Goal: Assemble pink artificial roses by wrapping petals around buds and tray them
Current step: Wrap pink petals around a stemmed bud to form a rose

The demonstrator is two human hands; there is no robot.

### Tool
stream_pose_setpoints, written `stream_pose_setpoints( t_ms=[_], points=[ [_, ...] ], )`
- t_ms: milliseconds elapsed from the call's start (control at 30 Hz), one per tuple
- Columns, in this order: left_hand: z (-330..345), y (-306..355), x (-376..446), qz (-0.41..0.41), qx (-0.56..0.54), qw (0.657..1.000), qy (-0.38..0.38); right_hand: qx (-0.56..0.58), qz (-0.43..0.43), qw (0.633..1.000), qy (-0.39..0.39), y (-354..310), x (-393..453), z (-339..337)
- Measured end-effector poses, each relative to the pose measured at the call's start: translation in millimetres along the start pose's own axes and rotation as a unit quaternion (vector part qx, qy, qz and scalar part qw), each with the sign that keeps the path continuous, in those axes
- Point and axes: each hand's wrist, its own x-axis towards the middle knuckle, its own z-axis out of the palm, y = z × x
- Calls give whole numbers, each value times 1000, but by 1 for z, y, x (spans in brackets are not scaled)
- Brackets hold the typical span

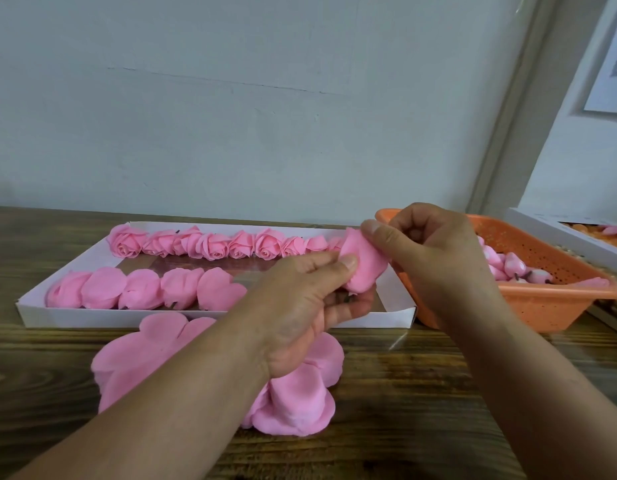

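Two hands meet over the right end of the white tray, both closed on one half-made rose. The left hand pinches it from below with thumb and fingers; a dark bit shows under its fingers, too small to tell what it is. The right hand presses a petal against the rose's far side with its thumb and fingers. Whatever lies inside the wrapped petals is hidden.

Along the tray's far side runs a row of finished roses; the row's right end vanishes behind the hands. Along the near side lie five more roses showing their outer petals, and the tray floor to their right is covered by the left hand.

Loose pink petals are heaped on the wooden table near the tray, partly under the left forearm. Right of the tray stands an orange basket holding pale buds, mostly blocked by the right hand. Another white box is cut off at the right edge.
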Motion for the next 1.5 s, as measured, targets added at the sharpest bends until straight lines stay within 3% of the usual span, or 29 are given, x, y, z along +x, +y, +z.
stream_pose_setpoints(
  t_ms=[200, 333, 567, 700, 833, 1133, 1433, 1500],
  points=[
    [0, 3, 2, -12, -62, 998, 22, 59, 43, 996, 46, 5, 5, -4],
    [-1, 5, 3, -9, -95, 995, 38, 135, 108, 984, -33, 4, 4, -3],
    [-2, 6, 4, 4, -120, 992, 32, 1, -46, 995, -86, -3, -5, 2],
    [-2, 6, 4, 8, -114, 993, 18, 29, -21, 993, -111, -1, -4, 2],
    [-3, 5, 3, 4, -84, 996, 17, 96, 17, 991, -92, 1, -1, 1],
    [-3, 2, 5, 44, -30, 998, 23, 131, 46, 987, -84, -2, -1, 0],
    [-4, -3, 6, 72, 20, 996, 45, 107, 16, 992, -65, -11, -9, 7],
    [-5, -3, 6, 58, 17, 997, 58, 37, -24, 998, -52, -10, -13, 14]
  ],
)
